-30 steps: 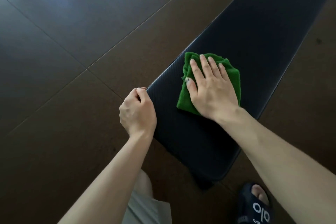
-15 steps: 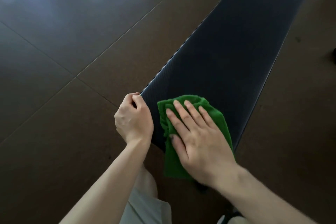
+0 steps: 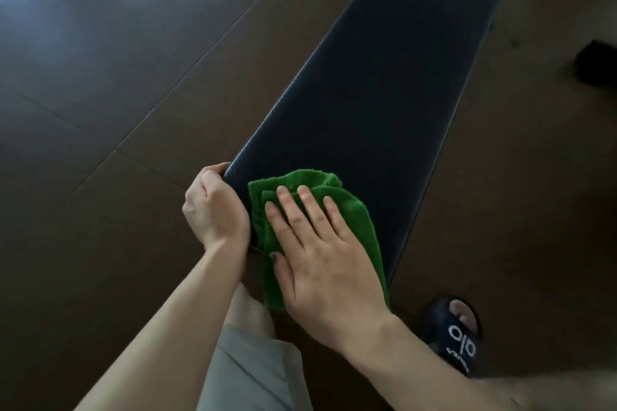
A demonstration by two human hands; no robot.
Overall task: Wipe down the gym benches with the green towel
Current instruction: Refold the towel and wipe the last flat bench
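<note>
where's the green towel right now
In the head view, the green towel lies on the bench's near end, flat under the right hand, beside the left hand.

The towel (image 3: pixel 354 210) is nappy green cloth, matt and rumpled. The bench (image 3: pixel 377 87) pad has dark, finely textured upholstery with a faint sheen along its edge. The floor (image 3: pixel 117 53) is smooth brown tiling, glossy enough to catch light; the sandal (image 3: pixel 457 340) looks rubbery.

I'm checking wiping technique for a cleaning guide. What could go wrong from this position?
1. The towel hangs over the bench's near end, so it may slip off under the flat right hand.
2. The left hand grips the bench edge right beside the towel, so a sideways stroke may bump it.
</note>
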